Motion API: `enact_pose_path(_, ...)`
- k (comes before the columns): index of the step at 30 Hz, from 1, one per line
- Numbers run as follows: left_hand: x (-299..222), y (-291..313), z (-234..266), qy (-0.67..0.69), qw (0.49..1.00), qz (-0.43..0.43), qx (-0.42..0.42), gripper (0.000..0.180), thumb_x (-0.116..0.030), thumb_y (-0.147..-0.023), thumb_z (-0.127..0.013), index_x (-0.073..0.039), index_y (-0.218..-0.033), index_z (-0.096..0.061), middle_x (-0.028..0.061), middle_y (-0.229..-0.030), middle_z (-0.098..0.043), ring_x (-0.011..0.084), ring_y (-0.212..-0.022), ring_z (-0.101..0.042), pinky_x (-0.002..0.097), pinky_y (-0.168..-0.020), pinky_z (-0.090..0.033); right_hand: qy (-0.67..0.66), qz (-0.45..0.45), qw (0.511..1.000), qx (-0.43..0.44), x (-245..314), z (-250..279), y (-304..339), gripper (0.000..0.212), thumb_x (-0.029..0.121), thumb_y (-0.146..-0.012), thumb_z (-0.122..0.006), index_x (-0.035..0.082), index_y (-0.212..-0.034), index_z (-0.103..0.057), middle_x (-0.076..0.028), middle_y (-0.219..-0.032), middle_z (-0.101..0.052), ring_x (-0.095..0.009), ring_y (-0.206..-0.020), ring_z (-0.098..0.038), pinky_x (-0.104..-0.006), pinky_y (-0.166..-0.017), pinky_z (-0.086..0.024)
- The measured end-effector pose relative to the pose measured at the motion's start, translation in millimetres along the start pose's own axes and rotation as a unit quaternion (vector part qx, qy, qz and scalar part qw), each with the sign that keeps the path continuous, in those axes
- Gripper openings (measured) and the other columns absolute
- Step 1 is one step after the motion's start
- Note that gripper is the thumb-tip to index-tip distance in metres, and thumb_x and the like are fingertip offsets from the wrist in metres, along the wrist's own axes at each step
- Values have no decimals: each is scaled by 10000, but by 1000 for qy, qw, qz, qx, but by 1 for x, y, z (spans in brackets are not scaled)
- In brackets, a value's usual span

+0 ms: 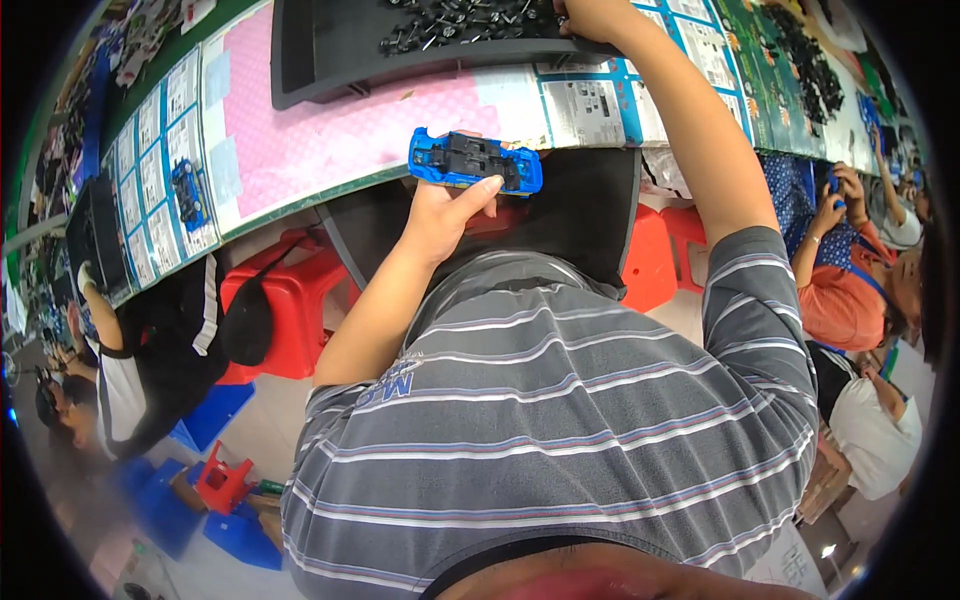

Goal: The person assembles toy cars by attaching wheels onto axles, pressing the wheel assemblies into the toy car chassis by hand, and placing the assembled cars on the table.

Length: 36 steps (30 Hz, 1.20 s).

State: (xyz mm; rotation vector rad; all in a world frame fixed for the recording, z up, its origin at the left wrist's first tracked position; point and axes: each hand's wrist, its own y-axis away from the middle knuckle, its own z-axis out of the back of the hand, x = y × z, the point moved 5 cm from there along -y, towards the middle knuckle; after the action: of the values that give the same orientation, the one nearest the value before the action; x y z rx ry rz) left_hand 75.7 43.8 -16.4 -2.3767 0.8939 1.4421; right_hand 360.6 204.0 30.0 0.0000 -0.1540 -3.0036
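Observation:
My left hand [447, 208] grips a blue toy car body [475, 162] just off the table's near edge. The car lies underside up, showing a black chassis, with my thumb pressed on its right part. My right hand [592, 18] reaches to the right end of a black tray [330, 75], its fingers bent in among the parts there. Small black wheel-and-axle parts [455, 22] with shiny metal rods lie heaped in that tray. The upper frame edge cuts off part of my right hand, and what its fingertips pinch is too small to make out.
A pink padded sheet [260, 130] and printed sheets cover the table. Another blue toy car [187, 195] lies to the left. Red stools [290, 300] stand below the table. Co-workers sit on both sides, one at right [850, 290] holding a small blue thing.

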Motion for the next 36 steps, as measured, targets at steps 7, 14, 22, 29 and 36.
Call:
enact_pose_path(7,1,6,9,10,999,-29,-28,382,-47,-882,-729,-59,-1209,-530,50,-1040,-644,126,-849,-641,285,-706,-571,-154,-68,967,-189,19,51,49,158,75,-752,-755,-9,-868,-688,-204,-929,-671,-338,-857,-677,-380,-740,-543)
enact_pose_path(14,-5,-1,22,-19,999,-18,-36,237,-106,-913,-732,-34,-1096,-600,60,-934,-677,147,-780,-677,260,-607,-525,-399,155,884,-188,116,43,130,221,79,-817,-766,30,-996,-645,-140,-1166,-674,-262,-1111,-637,-361,-947,-493)
enact_pose_path(22,-11,-5,15,3,998,-46,-40,268,-103,-907,-739,-40,-1114,-581,44,-887,-657,104,-691,-599,239,-629,-501,-458,105,881,-45,153,15,149,390,52,-761,-793,34,-1085,-576,-130,-1180,-614,-292,-1110,-608,-373,-942,-493)
enact_pose_path(29,-10,-6,15,7,999,-41,-27,257,-79,-911,-724,-42,-1116,-574,45,-890,-659,109,-708,-610,250,-626,-505,-475,149,854,-155,129,53,143,478,112,-789,-815,69,-1216,-605,-93,-1268,-585,-204,-1139,-595,-323,-947,-501)
enact_pose_path(36,-4,3,21,-15,999,-26,-19,344,-70,-940,-673,-35,-1248,-526,71,-986,-654,158,-820,-645,263,-629,-502,-182,-37,983,-11,60,42,20,347,294,-801,-798,1,-971,-721,-175,-866,-707,-310,-786,-673,-356,-771,-544)
